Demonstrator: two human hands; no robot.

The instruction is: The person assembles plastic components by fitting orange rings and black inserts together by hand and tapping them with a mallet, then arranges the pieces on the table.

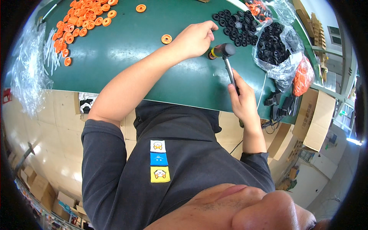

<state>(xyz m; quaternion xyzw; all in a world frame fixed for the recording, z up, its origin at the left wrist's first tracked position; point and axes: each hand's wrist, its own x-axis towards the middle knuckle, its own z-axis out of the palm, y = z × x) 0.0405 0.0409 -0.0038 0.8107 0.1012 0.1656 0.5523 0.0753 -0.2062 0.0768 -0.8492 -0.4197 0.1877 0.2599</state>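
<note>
My right hand (243, 100) is wrapped round the handle of a mallet (229, 69). Its dark head (223, 50) hangs over the table, with a yellowish band near the other end. Stretched across the green table, my left hand (197, 39) is beside a spread of small black round parts (238, 28). Its fingers are bent together in a pinch; a bit of something dark shows at the fingertips, too small to make out. A single orange wheel-like part (166, 39) lies left of that hand. Another orange wheel (141, 8) lies farther back.
A heap of orange wheels (82, 17) covers the far left, near white strips (50, 51) and clear plastic wrap (28, 73). On the right are a clear bag of black parts (273, 44), an orange bag (303, 78), black adapters with cables (274, 100) and a cardboard box (320, 119).
</note>
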